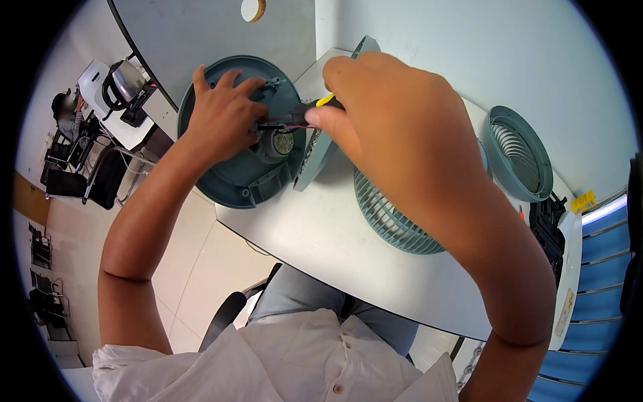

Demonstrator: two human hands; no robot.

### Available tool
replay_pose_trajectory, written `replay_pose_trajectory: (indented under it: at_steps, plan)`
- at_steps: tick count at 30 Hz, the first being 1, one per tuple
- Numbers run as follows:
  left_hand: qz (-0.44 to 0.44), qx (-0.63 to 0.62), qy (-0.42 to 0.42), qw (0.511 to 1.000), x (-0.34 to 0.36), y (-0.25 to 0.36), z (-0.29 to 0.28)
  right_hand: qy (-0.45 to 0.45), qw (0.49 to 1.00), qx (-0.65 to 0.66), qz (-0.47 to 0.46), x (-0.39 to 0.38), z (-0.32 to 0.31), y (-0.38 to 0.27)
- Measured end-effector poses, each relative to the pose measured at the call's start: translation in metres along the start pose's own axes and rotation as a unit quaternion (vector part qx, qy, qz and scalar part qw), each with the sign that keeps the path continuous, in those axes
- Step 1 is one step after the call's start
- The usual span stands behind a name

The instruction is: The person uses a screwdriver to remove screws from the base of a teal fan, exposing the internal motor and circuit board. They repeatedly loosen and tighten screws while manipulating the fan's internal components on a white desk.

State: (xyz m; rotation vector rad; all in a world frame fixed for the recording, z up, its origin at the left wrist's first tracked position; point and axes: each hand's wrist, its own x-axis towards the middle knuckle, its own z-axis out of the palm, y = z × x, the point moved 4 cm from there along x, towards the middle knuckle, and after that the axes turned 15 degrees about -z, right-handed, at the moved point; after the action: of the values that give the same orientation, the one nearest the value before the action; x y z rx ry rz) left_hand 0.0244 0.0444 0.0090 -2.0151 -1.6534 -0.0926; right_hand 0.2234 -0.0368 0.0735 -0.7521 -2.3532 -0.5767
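My right hand (395,114) is closed around a screwdriver (323,102) with a black and yellow handle. Its dark shaft points left, over a round grey-green fan base (201,167) whose hollow inside faces up. Over that base my left hand (228,114) spreads its fingers, with thumb and forefinger close to the screwdriver's tip; whether they touch it is hidden. Beside them a round motor-like part (282,142) sits inside the base. Thin reddish wires run near the shaft toward a flat grey-green panel (318,161), which stands on edge between my hands.
A grey-green fan grille (388,218) lies under my right forearm. Farther right are a round slatted cover (519,154) and a black tool case (549,231) on the white table (301,238). Far left, a kettle (125,82) stands on another table, with a person (67,117) seated beyond.
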Motion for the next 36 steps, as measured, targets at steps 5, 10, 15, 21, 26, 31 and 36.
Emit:
replay_pose_trajectory:
  at_steps: [5, 10, 15, 21, 26, 31, 36]
  plan:
    - [0.001, -0.003, -0.001, 1.000, 0.001, 0.001, -0.001, 0.020, 0.999, -0.022, -0.046, 0.000, -0.001, -0.002]
    - [0.004, -0.001, 0.001, 1.000, -0.002, 0.001, -0.001, 0.073, 0.987, -0.047, -0.139, 0.001, -0.009, -0.001]
    - [0.005, -0.001, -0.006, 1.000, 0.000, 0.001, -0.001, -0.019, 0.999, 0.019, -0.036, 0.001, -0.008, 0.005]
    - [0.011, -0.008, 0.003, 1.000, 0.001, 0.000, -0.002, -0.079, 0.996, 0.003, 0.030, 0.007, -0.003, 0.005]
    - [0.007, -0.007, -0.006, 1.000, -0.001, 0.000, -0.001, -0.021, 0.998, 0.003, -0.060, 0.004, -0.011, 0.005]
    - [0.007, -0.009, -0.007, 1.000, -0.001, 0.000, -0.001, -0.024, 0.998, 0.014, -0.060, 0.005, -0.012, 0.006]
    - [0.005, -0.007, -0.009, 1.000, 0.001, -0.001, 0.000, -0.102, 0.993, 0.016, 0.062, 0.008, -0.006, 0.004]
